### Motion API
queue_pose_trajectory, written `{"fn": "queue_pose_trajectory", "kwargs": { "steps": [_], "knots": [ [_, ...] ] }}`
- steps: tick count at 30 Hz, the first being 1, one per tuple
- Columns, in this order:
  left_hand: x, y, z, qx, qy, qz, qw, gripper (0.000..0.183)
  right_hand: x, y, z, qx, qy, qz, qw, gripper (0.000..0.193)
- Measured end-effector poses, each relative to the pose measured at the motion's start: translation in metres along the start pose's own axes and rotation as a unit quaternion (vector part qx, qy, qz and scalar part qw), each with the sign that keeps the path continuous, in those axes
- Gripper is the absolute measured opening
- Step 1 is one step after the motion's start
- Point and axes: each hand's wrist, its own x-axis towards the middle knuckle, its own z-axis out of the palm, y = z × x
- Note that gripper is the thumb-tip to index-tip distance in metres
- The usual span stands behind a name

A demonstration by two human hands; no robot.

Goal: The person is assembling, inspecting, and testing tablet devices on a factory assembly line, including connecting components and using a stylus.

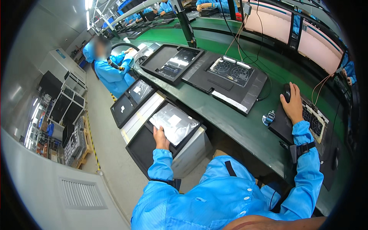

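My left hand (161,138) is closed on the lower left edge of a flat panel in a silver bag (177,124), which bears a white label. The panel lies over a black tray (138,148) beside the bench. On the bench at the right, my right hand (293,105) rests around a black computer mouse (286,91), palm down. Just left of that wrist stands a small blue-and-silver device (269,117). A black fixture with a round-patterned plate (315,120) lies beside my right forearm.
Another black fixture (230,82) with cables sits mid-bench, next to a black tray (151,66) holding a dark glossy panel. A second tray of bagged panels (122,109) lies at the left. Two lit monitors (321,48) stand behind. A person in blue (111,73) works at the far left.
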Motion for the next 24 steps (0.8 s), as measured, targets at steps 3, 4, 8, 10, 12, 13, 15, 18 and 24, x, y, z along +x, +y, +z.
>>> {"fn": "queue_pose_trajectory", "kwargs": {
  "steps": [3,4,8,10,12,13,15,18,24],
  "knots": [
    [0.005,-0.008,0.004,0.016,0.055,0.036,0.998,0.049,0.001,-0.002,-0.001,0.0,-0.001,-0.001,1.0,0.071],
    [0.006,-0.008,0.004,0.018,0.056,0.034,0.998,0.049,0.002,-0.002,0.0,-0.001,0.0,-0.002,1.0,0.071],
    [0.017,-0.002,-0.003,0.027,0.04,-0.019,0.999,0.053,0.004,0.005,0.006,-0.006,-0.001,-0.016,1.0,0.07],
    [0.021,0.002,-0.006,0.026,0.027,-0.065,0.997,0.055,0.005,0.001,0.005,0.011,-0.001,-0.013,1.0,0.07],
    [0.023,0.002,-0.01,0.047,0.021,-0.068,0.996,0.054,0.006,-0.001,0.006,0.009,-0.001,-0.015,1.0,0.07],
    [0.024,0.002,-0.012,0.064,0.011,-0.067,0.996,0.054,0.006,-0.002,0.005,0.008,0.003,-0.019,1.0,0.069],
    [0.029,-0.01,-0.017,0.138,-0.006,-0.047,0.989,0.058,0.004,-0.002,0.001,0.007,0.007,-0.02,1.0,0.069],
    [0.017,-0.03,0.016,0.657,0.098,0.309,0.681,0.076,-0.002,0.016,-0.006,-0.004,0.047,-0.047,0.998,0.069],
    [-0.079,-0.011,0.083,0.53,-0.1,0.361,0.761,0.045,0.009,-0.02,-0.014,0.098,0.157,-0.127,0.974,0.049]
  ]
}}
